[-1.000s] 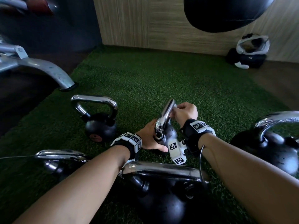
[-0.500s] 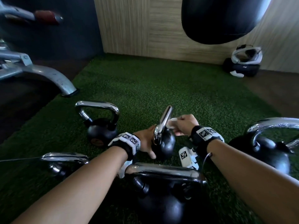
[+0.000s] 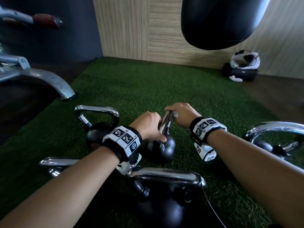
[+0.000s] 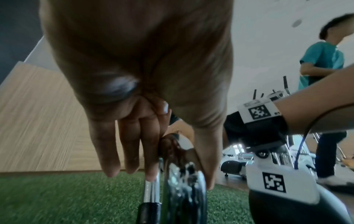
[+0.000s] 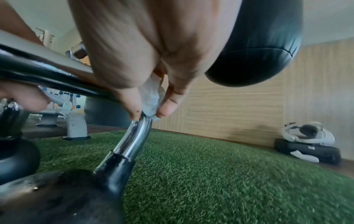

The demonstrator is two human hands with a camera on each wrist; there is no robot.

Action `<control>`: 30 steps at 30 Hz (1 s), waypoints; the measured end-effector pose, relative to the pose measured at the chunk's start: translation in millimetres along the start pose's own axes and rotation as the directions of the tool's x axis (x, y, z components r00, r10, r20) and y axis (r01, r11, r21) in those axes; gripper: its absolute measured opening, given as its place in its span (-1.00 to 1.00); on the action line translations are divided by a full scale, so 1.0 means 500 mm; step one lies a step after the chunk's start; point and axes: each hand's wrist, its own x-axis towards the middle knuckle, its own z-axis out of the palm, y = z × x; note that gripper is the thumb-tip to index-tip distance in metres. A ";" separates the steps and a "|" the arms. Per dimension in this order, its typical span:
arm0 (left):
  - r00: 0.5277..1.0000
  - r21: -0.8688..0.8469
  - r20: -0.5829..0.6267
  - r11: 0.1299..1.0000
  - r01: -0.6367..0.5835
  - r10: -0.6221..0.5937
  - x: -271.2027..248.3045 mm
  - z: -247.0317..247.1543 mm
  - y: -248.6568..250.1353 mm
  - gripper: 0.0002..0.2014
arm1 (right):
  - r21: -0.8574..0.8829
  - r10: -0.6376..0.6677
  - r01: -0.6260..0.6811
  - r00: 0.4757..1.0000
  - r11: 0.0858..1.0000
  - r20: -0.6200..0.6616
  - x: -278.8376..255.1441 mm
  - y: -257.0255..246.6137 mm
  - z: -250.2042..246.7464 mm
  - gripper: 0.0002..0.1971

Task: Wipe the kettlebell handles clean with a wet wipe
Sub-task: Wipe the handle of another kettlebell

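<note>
Right hand (image 3: 181, 115) pinches wet wipe (image 5: 152, 97) on kettlebell handle (image 3: 166, 123); left hand (image 3: 148, 127) grips it.

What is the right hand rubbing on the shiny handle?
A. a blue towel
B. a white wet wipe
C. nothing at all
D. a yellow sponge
B: the right hand pinches a crumpled white wet wipe between thumb and fingers and presses it on the curved chrome handle of the small black kettlebell, while the left hand holds the handle's other side.
</note>
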 end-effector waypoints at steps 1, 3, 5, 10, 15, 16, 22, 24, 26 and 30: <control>1.000 0.033 0.015 0.999 -0.010 0.009 0.004 -0.006 0.001 -0.64 | -0.017 0.012 -0.011 1.000 1.000 0.008 0.000 0.001 -0.005 -0.77; 0.996 0.115 0.082 0.992 -0.050 0.041 0.015 -0.021 -0.007 -0.61 | -0.047 0.035 -0.034 0.999 0.998 0.017 -0.003 0.012 -0.012 -0.73; 0.979 0.101 0.177 0.988 -0.119 0.100 0.027 -0.045 -0.030 -0.59 | -0.035 0.084 -0.083 0.996 0.996 0.028 -0.014 0.019 -0.021 -0.69; 0.959 0.066 0.237 0.982 -0.177 0.156 0.041 -0.092 -0.084 -0.20 | -0.104 0.188 -0.185 0.982 0.977 0.022 -0.052 0.018 -0.023 -0.92; 0.980 0.115 0.157 0.983 -0.143 0.124 0.051 -0.075 -0.101 -0.20 | -0.118 0.250 -0.251 0.968 0.961 -0.024 -0.084 0.004 -0.013 -0.97; 0.985 0.129 0.133 0.983 -0.130 0.113 0.049 -0.070 -0.098 -0.21 | -0.114 0.264 -0.266 0.964 0.957 -0.030 -0.087 0.003 -0.011 -0.97; 0.999 0.196 0.046 0.980 -0.025 0.017 -0.003 -0.053 -0.079 -0.25 | -0.063 0.256 -0.254 0.967 0.965 0.018 -0.102 -0.009 -0.031 -0.95; 1.000 0.144 0.007 0.990 0.005 -0.006 -0.045 -0.062 -0.069 -0.35 | -0.031 0.242 -0.241 0.970 0.970 0.032 -0.137 -0.015 -0.063 -0.86; 0.999 0.010 -0.015 0.999 0.052 -0.052 -0.092 -0.071 -0.071 -0.49 | 0.027 0.255 -0.255 0.967 0.967 0.003 -0.185 -0.025 -0.104 -0.77; 0.985 -0.187 0.066 0.968 0.168 -0.158 -0.184 -0.077 -0.084 -0.63 | 0.108 0.258 -0.261 0.965 0.959 0.048 -0.293 -0.052 -0.190 -0.65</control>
